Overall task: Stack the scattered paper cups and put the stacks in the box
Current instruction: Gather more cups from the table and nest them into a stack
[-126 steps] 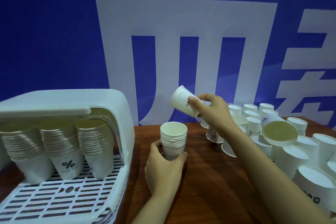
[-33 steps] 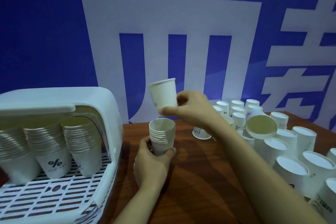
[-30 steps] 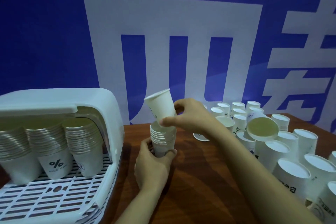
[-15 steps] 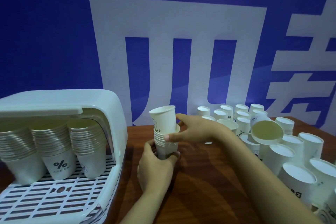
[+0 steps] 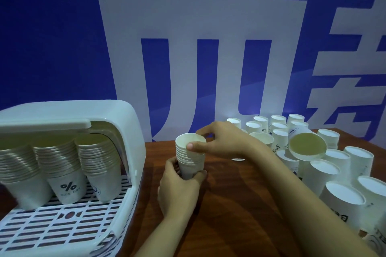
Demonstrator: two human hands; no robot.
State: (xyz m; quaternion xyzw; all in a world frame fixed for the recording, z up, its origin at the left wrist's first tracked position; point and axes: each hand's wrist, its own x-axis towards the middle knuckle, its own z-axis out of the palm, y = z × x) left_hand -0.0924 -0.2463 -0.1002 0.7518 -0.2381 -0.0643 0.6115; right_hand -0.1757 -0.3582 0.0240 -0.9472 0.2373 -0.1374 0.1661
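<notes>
A short stack of white paper cups (image 5: 189,159) stands upright on the brown table (image 5: 240,215) at the centre. My left hand (image 5: 177,190) grips the stack's base from the near side. My right hand (image 5: 217,141) pinches the rim of the top cup, thumb in front and fingers behind, with the cup seated in the stack. Several loose cups (image 5: 325,175) stand upside down at the right; one cup (image 5: 307,145) lies tilted on top of them, mouth toward me. The white box (image 5: 125,123) at the left holds three tall cup stacks (image 5: 60,165) on its slotted floor.
A blue wall with large white characters (image 5: 198,58) rises right behind the table. The box's open front faces me and its slotted tray (image 5: 62,229) reaches toward the table's near edge. Bare wood lies between the box and the loose cups.
My right hand carried a cup down from above the stack and pushed it in. The cup now sits fully nested. My left hand kept its hold on the base.
</notes>
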